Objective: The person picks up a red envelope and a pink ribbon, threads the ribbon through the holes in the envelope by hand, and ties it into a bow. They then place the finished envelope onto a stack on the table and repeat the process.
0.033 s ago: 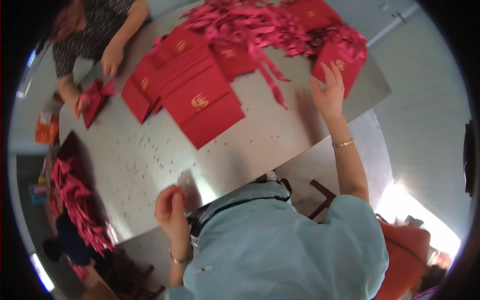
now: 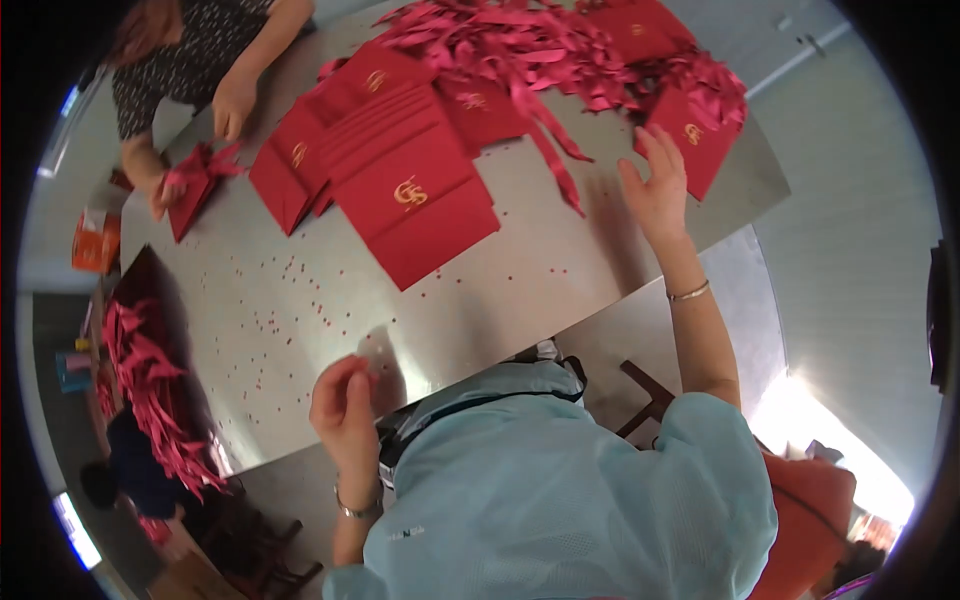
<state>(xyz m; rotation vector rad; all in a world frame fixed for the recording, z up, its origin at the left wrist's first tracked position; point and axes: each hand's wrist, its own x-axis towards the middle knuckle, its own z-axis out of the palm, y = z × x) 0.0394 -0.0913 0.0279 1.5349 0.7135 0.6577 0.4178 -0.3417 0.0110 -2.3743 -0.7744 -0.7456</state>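
Note:
My right hand (image 2: 658,190) hovers over the table's right part with its fingers stretched out and holds nothing. Its fingertips are beside a red bag or folder (image 2: 692,142) with a gold emblem; whether they touch it I cannot tell. My left hand (image 2: 343,405) is at the near table edge, fingers curled and thumb close to them; anything in the pinch is hidden. Ahead of both hands lies a fanned stack of flat red bags or folders (image 2: 420,225), also with gold emblems. A loose pink-red ribbon (image 2: 562,175) trails from a large ribbon heap (image 2: 510,45).
Small red dots or scraps (image 2: 315,300) are scattered over the metal table (image 2: 480,320). Across at the far left, a co-worker's hand (image 2: 165,195) holds a red folded piece with ribbon. More ribbons (image 2: 150,370) hang at the left. An orange box (image 2: 95,240) stands beyond.
The table and its contents have shifted slightly right in view. My right hand has moved a little left, off the red bag's emblem. My left hand is slightly higher.

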